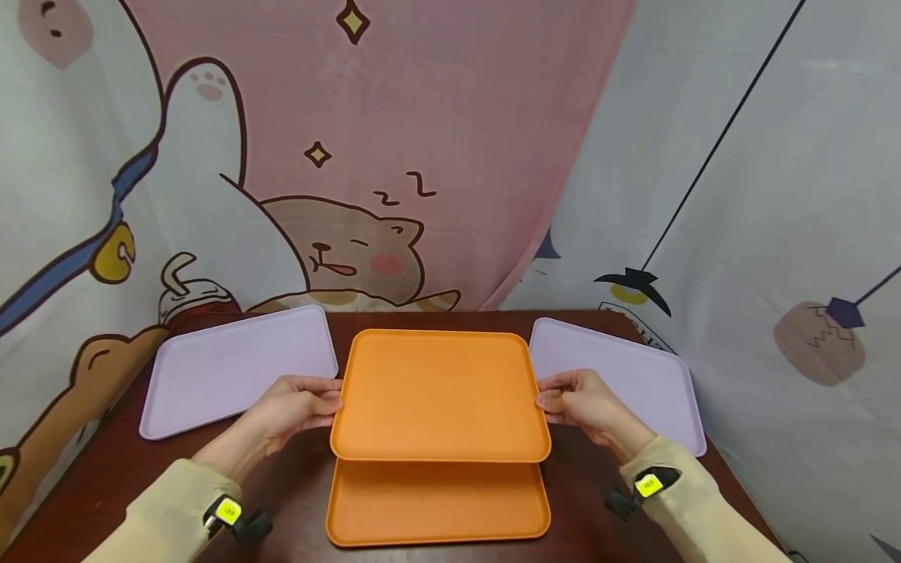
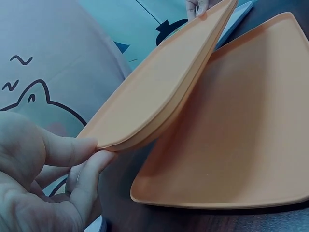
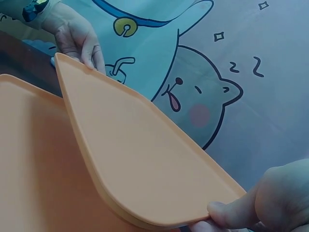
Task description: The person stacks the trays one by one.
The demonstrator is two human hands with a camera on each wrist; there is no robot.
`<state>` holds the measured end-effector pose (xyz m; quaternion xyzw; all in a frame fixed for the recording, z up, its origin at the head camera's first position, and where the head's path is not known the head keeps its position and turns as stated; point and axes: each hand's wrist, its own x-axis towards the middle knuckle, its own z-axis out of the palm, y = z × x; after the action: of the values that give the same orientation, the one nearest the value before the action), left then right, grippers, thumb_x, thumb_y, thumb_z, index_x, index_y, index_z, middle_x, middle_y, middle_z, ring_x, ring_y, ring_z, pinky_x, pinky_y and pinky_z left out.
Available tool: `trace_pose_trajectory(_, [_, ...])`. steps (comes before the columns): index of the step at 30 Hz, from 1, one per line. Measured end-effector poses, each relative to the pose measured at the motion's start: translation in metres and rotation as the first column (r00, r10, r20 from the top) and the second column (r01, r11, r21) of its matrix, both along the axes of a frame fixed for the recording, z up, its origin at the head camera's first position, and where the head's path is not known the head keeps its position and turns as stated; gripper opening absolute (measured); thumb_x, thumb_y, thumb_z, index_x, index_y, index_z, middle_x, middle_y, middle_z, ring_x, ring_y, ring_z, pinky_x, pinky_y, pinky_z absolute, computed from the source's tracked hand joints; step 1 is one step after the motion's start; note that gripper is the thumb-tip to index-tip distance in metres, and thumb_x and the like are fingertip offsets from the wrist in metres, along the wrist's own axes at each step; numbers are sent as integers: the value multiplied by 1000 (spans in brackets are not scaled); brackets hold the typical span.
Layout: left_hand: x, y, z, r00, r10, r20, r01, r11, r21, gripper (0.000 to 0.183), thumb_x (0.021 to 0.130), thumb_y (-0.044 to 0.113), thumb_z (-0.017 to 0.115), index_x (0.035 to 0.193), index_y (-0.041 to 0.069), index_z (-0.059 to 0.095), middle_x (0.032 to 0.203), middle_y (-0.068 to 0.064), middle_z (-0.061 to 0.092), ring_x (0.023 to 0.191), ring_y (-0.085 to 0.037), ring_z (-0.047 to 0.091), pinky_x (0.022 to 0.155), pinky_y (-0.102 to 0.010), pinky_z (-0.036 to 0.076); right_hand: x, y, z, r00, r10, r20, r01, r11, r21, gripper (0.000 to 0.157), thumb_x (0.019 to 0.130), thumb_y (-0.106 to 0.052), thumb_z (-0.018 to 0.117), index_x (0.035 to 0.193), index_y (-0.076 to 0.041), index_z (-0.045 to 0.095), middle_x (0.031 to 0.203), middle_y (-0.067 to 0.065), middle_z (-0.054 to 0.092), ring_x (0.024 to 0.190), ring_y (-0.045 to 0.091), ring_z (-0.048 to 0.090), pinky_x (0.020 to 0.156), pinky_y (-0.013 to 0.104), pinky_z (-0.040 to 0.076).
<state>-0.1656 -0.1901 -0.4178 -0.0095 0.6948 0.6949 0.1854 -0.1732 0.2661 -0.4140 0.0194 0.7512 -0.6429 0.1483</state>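
An upper orange tray is held above a lower orange tray that lies on the dark table. My left hand pinches the upper tray's left edge between thumb and fingers. At its right edge, my right hand grips it the same way. In the left wrist view the raised tray is tilted, apart from the lower tray at its near part. Its edge shows a double line; I cannot tell whether it is one tray or two stacked. The raised tray covers part of the lower one.
A pale purple tray lies at the left of the dark table, and another purple tray lies at the right. Behind the table hangs a cloth printed with cartoon animals.
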Motion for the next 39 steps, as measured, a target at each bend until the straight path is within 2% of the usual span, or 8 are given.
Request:
trace_pose_trajectory(9, [5, 0, 0, 1000, 19, 8, -19, 1000, -22, 43, 97, -9, 65, 138, -20, 55, 113, -14, 74, 91, -18, 74, 81, -35, 64, 9, 1, 1, 1000, -1, 5, 1, 1000, 11, 34, 97, 9, 67, 126, 23, 57, 89, 8, 72, 79, 15, 70, 72, 33, 64])
trace_pose_trajectory(18, [10, -1, -1, 1000, -1, -1, 1, 1000, -19, 44, 98, -9, 65, 138, -22, 54, 114, -16, 74, 92, -19, 73, 81, -36, 64, 12, 1, -1, 1000, 2, 9, -2, 1000, 7, 33, 96, 7, 67, 125, 22, 59, 92, 10, 71, 80, 16, 71, 72, 32, 64])
trace_pose_trajectory(24, [14, -1, -2, 1000, 12, 13, -11, 1000, -19, 43, 97, -9, 65, 137, -21, 55, 112, -16, 75, 91, -20, 74, 81, -37, 64, 14, 1, -1, 1000, -10, 13, 10, 1000, 7, 30, 95, 8, 68, 121, 20, 61, 93, 11, 70, 79, 17, 71, 73, 33, 64])
trace_pose_trajectory(39, [21, -3, -7, 1000, 6, 12, -6, 1000, -9, 44, 97, -9, 67, 137, -22, 55, 113, -16, 74, 91, -20, 74, 81, -36, 64, 21, 1, -3, 1000, 23, 18, -23, 999, -23, 30, 96, 9, 67, 123, 22, 60, 89, 9, 72, 78, 16, 70, 71, 32, 64])
